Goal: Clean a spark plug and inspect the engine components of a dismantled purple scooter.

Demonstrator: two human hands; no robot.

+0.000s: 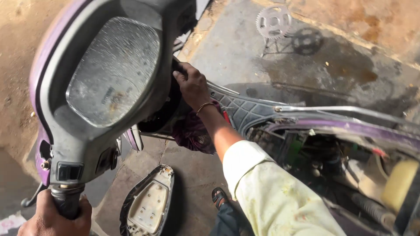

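Observation:
A purple scooter stands in front of me, its grey handlebar head with a scratched instrument lens [111, 72] filling the upper left. My left hand [50, 217] is closed around the black left handlebar grip [66, 204] at the bottom left. My right hand [191, 85], with a thin bangle on the wrist and a pale yellow sleeve, reaches under the handlebar head. Its fingers curl over the edge of the black inner front panel [168, 111], and the fingertips are hidden. A dark purple cloth [192, 133] hangs just below that wrist.
The ribbed black footboard [245, 111] lies right of my hand. The scooter's body is open at right, showing wiring and a yellow part [399, 183]. A removed cover [148, 205] lies on the stone floor, near my sandalled foot [218, 197]. A sprocket [273, 21] sits at the far top.

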